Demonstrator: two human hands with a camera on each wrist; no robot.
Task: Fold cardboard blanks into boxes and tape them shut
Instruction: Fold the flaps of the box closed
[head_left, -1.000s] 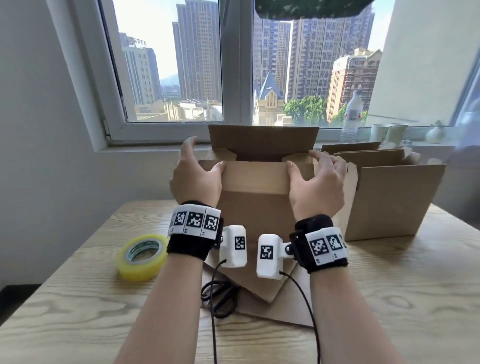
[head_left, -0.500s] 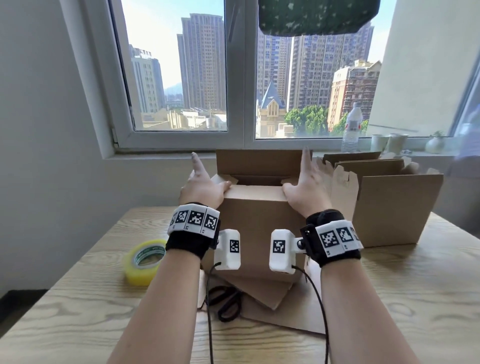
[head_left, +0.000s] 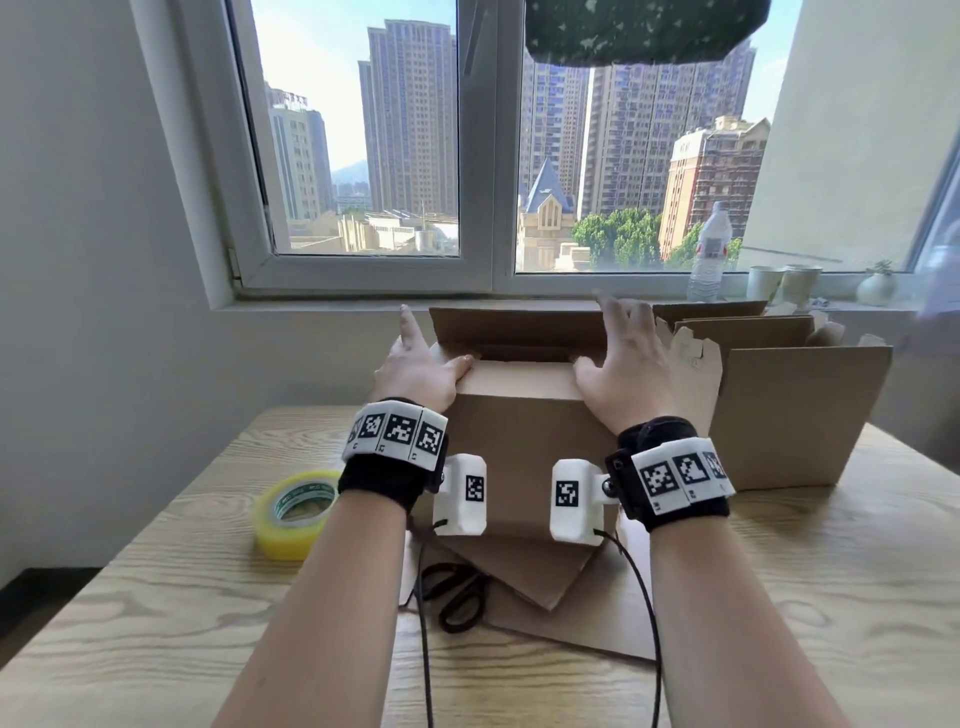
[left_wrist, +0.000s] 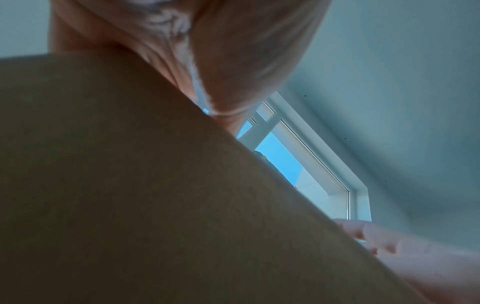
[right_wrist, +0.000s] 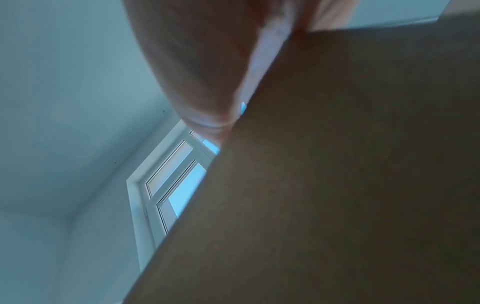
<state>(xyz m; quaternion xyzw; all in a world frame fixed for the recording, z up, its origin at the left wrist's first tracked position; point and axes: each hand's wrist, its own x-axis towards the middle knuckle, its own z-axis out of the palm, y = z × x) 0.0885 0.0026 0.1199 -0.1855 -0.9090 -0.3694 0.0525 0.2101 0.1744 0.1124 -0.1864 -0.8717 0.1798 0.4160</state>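
Your left hand (head_left: 415, 371) and right hand (head_left: 626, 374) lie flat, fingers straight, gripping nothing, pressing the near flap of the box (head_left: 524, 441) at the tabletop's (head_left: 805, 597) far middle. The far flap (head_left: 519, 325) stands upright beyond your fingertips, long axis left-right; the right hand is nearer it.

A wide white-framed window (head_left: 475, 156) fills the upper middle of the frame, bright with daylight; high-rise towers, a pointed roof and green trees show through it. Plain pale walls (head_left: 104, 260) flank it at left and upper right. On the sill (head_left: 623, 301) at right stand a plastic bottle (head_left: 710, 254), two cups (head_left: 784, 283) and a small vase (head_left: 877, 286). A light wooden table (head_left: 156, 623) spans the lower frame. Dark floor (head_left: 31, 597) shows at lower left.
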